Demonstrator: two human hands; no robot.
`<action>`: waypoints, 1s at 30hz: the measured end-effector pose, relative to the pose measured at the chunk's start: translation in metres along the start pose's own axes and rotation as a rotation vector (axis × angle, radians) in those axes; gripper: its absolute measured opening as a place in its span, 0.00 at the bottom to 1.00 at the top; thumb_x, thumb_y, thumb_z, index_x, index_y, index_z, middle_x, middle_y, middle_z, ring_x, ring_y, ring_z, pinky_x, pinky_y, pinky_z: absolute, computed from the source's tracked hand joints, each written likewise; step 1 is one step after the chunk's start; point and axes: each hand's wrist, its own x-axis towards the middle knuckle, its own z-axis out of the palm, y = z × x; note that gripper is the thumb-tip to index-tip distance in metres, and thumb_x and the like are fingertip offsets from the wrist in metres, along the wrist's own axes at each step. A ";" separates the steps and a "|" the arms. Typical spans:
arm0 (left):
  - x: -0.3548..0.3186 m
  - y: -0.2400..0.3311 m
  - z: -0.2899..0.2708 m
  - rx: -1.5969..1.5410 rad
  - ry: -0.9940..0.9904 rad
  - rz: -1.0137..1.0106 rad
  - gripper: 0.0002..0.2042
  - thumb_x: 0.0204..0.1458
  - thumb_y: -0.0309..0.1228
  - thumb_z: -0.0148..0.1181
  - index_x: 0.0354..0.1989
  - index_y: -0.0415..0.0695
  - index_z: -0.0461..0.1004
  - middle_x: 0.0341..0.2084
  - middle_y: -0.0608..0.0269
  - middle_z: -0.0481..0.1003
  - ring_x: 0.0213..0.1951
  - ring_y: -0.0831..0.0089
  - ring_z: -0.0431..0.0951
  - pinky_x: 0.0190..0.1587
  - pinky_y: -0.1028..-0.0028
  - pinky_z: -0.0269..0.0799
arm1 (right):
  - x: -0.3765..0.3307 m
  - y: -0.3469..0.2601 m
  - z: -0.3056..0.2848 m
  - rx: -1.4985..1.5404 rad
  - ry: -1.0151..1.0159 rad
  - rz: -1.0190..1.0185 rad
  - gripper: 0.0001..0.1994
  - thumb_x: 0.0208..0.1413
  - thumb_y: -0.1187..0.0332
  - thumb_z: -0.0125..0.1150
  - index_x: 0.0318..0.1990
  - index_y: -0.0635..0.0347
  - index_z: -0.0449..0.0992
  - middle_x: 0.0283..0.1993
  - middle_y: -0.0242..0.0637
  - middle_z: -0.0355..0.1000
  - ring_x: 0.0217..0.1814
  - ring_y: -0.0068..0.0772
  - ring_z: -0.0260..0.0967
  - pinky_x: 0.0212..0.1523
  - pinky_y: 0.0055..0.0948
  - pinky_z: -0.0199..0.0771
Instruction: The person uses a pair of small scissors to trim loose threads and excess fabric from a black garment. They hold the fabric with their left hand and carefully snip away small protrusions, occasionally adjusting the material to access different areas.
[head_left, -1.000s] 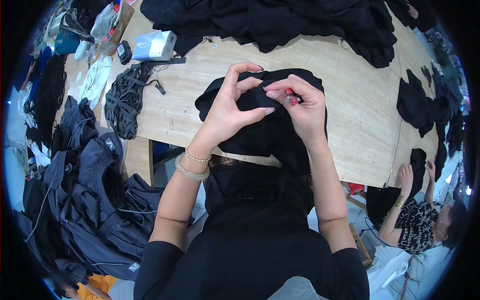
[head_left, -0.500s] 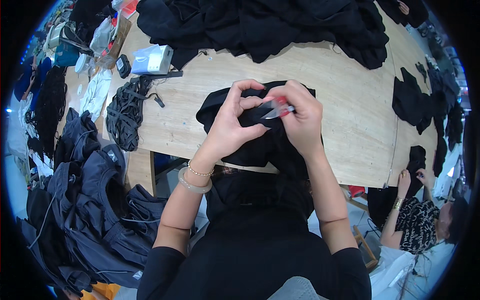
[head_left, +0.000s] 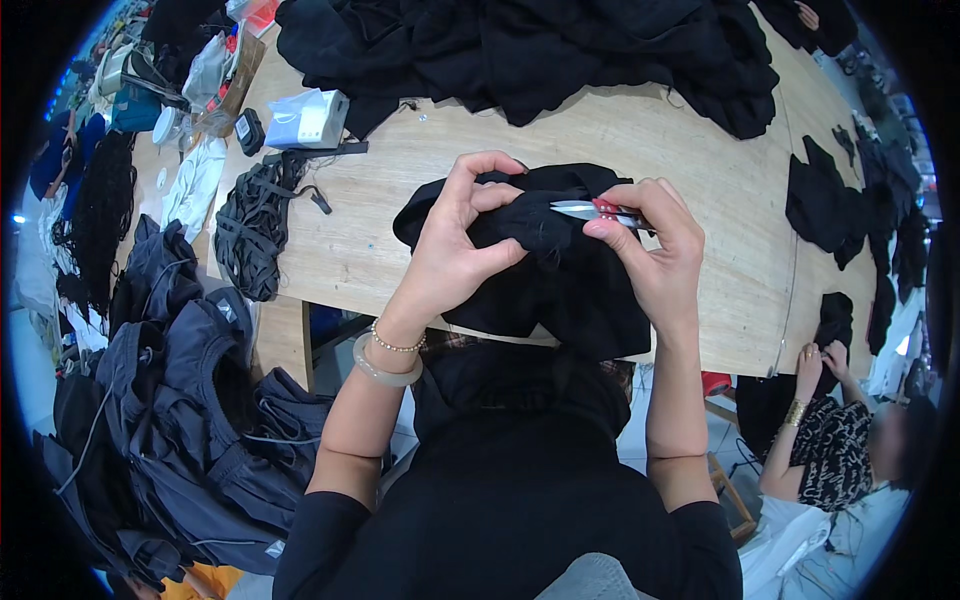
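Note:
A black garment (head_left: 560, 285) lies at the near edge of the wooden table (head_left: 420, 180), partly hanging over it. My left hand (head_left: 455, 240) pinches a fold of the fabric at its top. My right hand (head_left: 650, 250) holds small thread snips (head_left: 590, 210) with a red grip, their metal blades pointing left at the pinched fold. Both hands hover close together over the garment.
A big heap of black clothes (head_left: 520, 50) covers the far table. A bundle of black straps (head_left: 250, 225) and a pale blue box (head_left: 305, 118) lie at left. Dark jackets (head_left: 170, 400) pile on the floor left. Another person (head_left: 840, 440) sits low right.
The garment and both hands have shifted slightly; the snips' blades now show clearly, pointing at the fold my left hand pinches.

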 end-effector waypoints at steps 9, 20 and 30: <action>-0.001 0.000 -0.001 -0.020 -0.026 -0.014 0.31 0.42 0.15 0.62 0.58 0.42 0.62 0.45 0.61 0.76 0.49 0.75 0.76 0.59 0.74 0.67 | 0.007 0.000 0.003 -0.001 -0.051 -0.093 0.13 0.44 0.64 0.77 0.34 0.60 0.82 0.30 0.32 0.77 0.33 0.31 0.68 0.33 0.29 0.68; 0.001 0.003 -0.001 0.003 -0.038 -0.027 0.31 0.41 0.15 0.62 0.58 0.42 0.62 0.45 0.60 0.76 0.50 0.75 0.76 0.58 0.74 0.68 | 0.007 0.001 0.004 -0.020 -0.030 -0.088 0.13 0.42 0.64 0.77 0.34 0.59 0.81 0.30 0.31 0.77 0.33 0.31 0.69 0.33 0.29 0.69; -0.001 0.004 0.000 0.075 -0.011 -0.003 0.30 0.41 0.17 0.63 0.58 0.43 0.63 0.41 0.60 0.80 0.48 0.75 0.78 0.55 0.76 0.69 | 0.007 -0.002 0.002 -0.124 -0.046 -0.131 0.15 0.42 0.63 0.77 0.34 0.60 0.80 0.30 0.34 0.75 0.33 0.33 0.69 0.33 0.30 0.69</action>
